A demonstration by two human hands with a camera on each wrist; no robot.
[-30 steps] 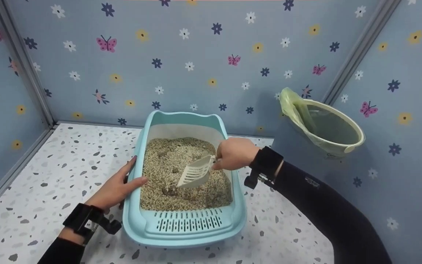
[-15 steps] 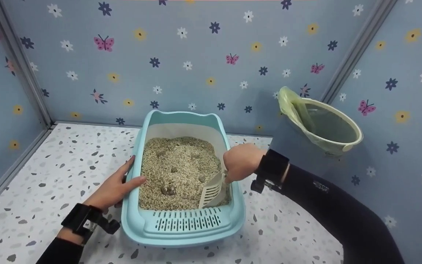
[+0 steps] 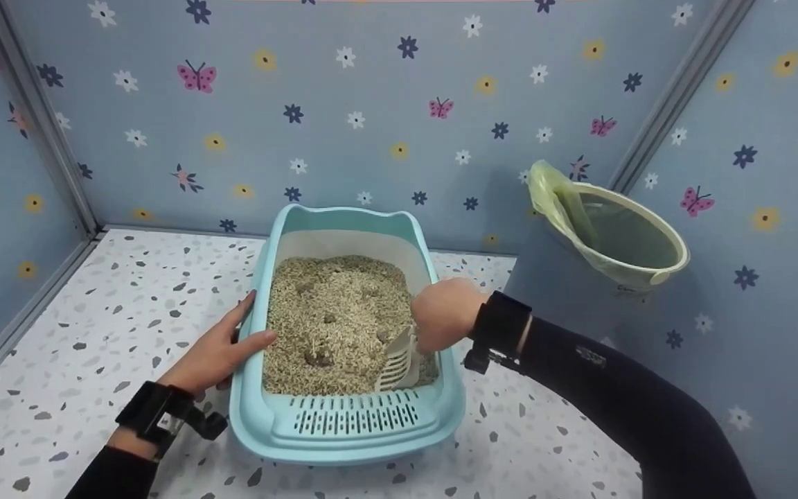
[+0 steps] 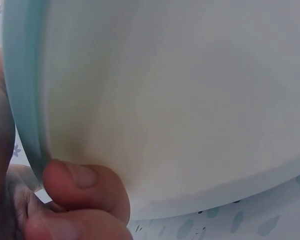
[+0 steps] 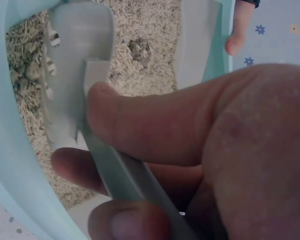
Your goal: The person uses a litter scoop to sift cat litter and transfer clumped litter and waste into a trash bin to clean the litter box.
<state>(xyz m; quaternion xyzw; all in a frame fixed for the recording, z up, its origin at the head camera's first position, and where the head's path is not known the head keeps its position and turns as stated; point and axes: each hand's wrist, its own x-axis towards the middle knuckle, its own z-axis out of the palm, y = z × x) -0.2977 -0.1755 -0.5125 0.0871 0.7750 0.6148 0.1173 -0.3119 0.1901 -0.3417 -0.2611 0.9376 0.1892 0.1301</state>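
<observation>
A light blue litter box [image 3: 343, 447] stands on the floor, filled with tan pellet litter [image 3: 343, 284] that has several darker clumps in it. My left hand [image 3: 215, 357] grips the box's left side, thumb over the rim; the left wrist view shows curled fingers [image 4: 87, 182] against the pale outer wall. With my right hand [image 3: 446, 315] I hold a pale slotted litter scoop [image 3: 397, 364], its blade tilted in the litter at the front right corner. The right wrist view shows my thumb pressed along the scoop's handle [image 5: 122, 175]. The blade's lower edge is partly hidden.
A cream bin [image 3: 638, 277] lined with a pale green bag [image 3: 555, 197] is at the right, beyond my right arm. Flower-patterned walls [image 3: 371, 90] stand behind and at both sides. The floor [image 3: 184, 270] is white with grey speckles.
My right hand has brought the scoop from above the middle of the litter down to the front right corner, then slightly left. My left hand stays on the box.
</observation>
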